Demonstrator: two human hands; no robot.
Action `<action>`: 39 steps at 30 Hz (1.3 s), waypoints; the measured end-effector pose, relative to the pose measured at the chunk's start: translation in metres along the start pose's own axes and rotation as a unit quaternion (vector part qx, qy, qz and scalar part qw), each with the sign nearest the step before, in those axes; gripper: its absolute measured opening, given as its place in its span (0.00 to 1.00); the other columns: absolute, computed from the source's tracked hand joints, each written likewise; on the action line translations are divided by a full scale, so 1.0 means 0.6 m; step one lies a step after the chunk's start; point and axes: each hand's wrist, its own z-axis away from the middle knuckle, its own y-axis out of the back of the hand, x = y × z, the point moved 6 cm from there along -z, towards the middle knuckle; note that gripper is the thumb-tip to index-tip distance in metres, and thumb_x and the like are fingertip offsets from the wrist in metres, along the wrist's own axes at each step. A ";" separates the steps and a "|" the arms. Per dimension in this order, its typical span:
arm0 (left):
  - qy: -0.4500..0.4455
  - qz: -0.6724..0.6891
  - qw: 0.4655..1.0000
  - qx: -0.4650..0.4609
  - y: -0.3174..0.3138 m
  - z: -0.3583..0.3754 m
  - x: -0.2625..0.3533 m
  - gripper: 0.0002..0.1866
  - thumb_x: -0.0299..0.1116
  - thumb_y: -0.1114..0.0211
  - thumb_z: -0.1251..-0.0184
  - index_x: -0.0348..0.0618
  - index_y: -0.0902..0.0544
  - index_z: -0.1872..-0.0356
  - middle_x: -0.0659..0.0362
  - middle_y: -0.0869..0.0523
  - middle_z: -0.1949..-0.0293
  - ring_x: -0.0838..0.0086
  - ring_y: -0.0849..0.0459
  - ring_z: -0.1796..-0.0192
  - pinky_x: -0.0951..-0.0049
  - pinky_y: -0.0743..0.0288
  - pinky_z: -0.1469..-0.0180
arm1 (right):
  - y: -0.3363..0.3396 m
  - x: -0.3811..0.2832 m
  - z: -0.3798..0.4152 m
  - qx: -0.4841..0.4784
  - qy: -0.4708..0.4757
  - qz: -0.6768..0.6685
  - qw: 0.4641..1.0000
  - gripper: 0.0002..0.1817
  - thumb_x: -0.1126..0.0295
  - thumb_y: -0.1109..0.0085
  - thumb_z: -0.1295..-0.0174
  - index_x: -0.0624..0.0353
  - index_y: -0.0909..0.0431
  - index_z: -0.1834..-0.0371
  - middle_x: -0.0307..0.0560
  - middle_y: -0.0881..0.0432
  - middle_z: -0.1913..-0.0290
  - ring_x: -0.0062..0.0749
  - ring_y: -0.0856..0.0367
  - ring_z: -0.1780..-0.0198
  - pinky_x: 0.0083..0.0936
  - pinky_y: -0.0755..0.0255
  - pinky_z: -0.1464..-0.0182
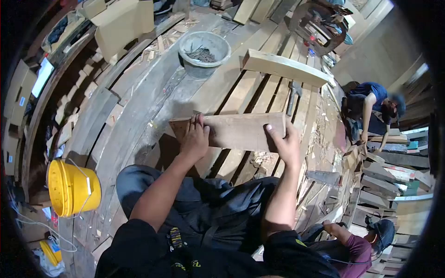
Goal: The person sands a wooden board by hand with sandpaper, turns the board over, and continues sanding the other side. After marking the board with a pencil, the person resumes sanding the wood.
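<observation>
Board (236, 132) held flat across the lap, over a floor of long planks (153, 97). Left hand (194, 139) laid on the board's left end, fingers spread along the top edge, thumb tucked below. Right hand (285, 143) gripping the right end, thumb on the face, fingers wrapped behind. Both closed on the board, carrying it clear of the floor.

As to progress: board picked up and steadied, nothing more. No tool in either hand, no cut, mark or nail visible on the face. Probably early in the job, with placing or fastening left to do.

Beyond the board, a grey basin (204, 53) holding what look like nails, and just right of the board's far corner a thicker beam (285, 68) lying tilted across the planks. Hammer (292, 97) on the floor between beam and board, within reach. Yellow bucket (73, 187) well left of the board, beside the knee. Offcuts and chips scattered right of the board. One person (371, 109) crouched over timber farther right, another (366, 243) low at the right corner; both close enough to crowd any swing of the board that way.
</observation>
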 end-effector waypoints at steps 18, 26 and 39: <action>-0.036 -0.038 0.997 0.052 -0.011 0.008 0.016 0.29 0.44 0.58 0.22 0.36 0.40 0.27 0.39 0.39 0.27 0.48 0.43 0.25 0.47 0.55 0.25 | 0.017 0.008 -0.001 0.013 0.016 0.011 1.000 0.18 0.64 0.32 0.40 0.69 0.20 0.54 0.51 0.14 0.62 0.29 0.17 0.58 0.28 0.25 0.53; -0.206 -0.038 0.973 0.093 0.022 0.031 0.098 0.28 0.40 0.57 0.22 0.30 0.40 0.29 0.36 0.36 0.30 0.45 0.39 0.27 0.51 0.50 0.26 | 0.011 -0.002 0.001 0.010 0.029 0.012 0.999 0.19 0.65 0.31 0.40 0.68 0.21 0.52 0.49 0.15 0.61 0.27 0.18 0.58 0.27 0.24 0.53; -0.208 0.039 0.975 0.070 0.027 0.027 0.094 0.29 0.41 0.54 0.22 0.27 0.38 0.31 0.38 0.37 0.29 0.47 0.39 0.26 0.55 0.50 0.25 | 0.014 -0.001 0.003 0.003 0.008 0.012 1.000 0.20 0.64 0.31 0.40 0.69 0.21 0.51 0.52 0.15 0.59 0.28 0.17 0.57 0.27 0.25 0.52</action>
